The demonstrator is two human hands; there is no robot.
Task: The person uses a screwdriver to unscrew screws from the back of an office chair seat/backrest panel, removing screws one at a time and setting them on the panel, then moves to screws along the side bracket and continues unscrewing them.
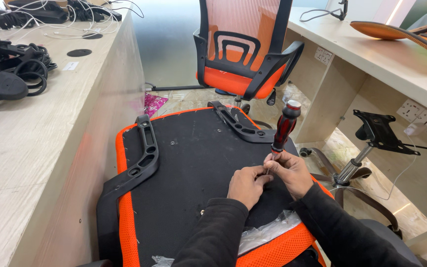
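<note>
The screwdriver (283, 129), with its red and black handle and pale cap, stands nearly upright over the upturned chair seat (193, 168), its tip hidden behind my fingers near the seat's right side. My right hand (291, 171) is closed around the lower part of the shaft just under the handle, and my left hand (246, 185) sits touching it, fingertips pinched together at the point where the tip meets the seat; whether they grip a screw there I cannot tell, as it is too small to see. The seat lies underside up in front of me, black fabric on the bottom with orange mesh wrapping its edges, and a bit of clear plastic wrap (265, 233) clings to the near edge by my sleeves. A black armrest bracket (139, 160) runs along the seat's left side, and a second bracket (236, 122) lies across its far right corner. To my left is a pale wooden desk (30, 158) with black cables (6, 74) heaped at its far end. Beyond the seat stands an assembled orange mesh chair (245, 49), and to the right, on the floor beside another desk, a chair base with its black tilt mechanism (379, 131) stands upright.
</note>
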